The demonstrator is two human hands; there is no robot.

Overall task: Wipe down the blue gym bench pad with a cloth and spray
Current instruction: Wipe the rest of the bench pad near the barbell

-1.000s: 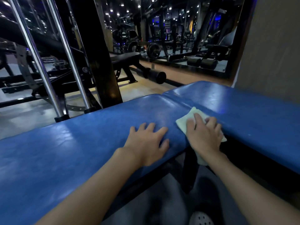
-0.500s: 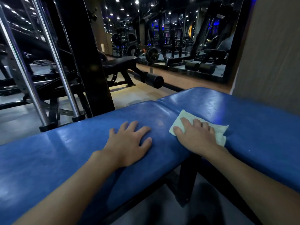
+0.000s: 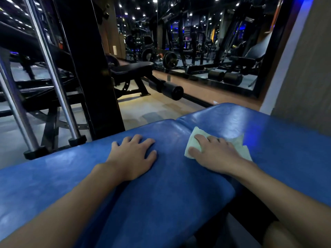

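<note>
Right hand (image 3: pixel 215 154) presses cloth (image 3: pixel 192 140) flat; left hand (image 3: pixel 132 156) splayed on bench pad (image 3: pixel 170 194).

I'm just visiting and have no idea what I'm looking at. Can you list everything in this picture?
blue bench pad: two sections meeting at a seam, blue, across the foreground
cloth: one, pale green-white, on the pad by the seam
upright post: one, black, behind the pad, left of centre
chrome rods: at least two, silver, far left
flat bench: one, black, behind the post
foam roller: one, black, at that bench's end
mirror: one, dark-framed, back wall
wall: grey, far right
floor: tan and grey
left hand: flat on the bare pad
right hand: pressing on the cloth
</note>
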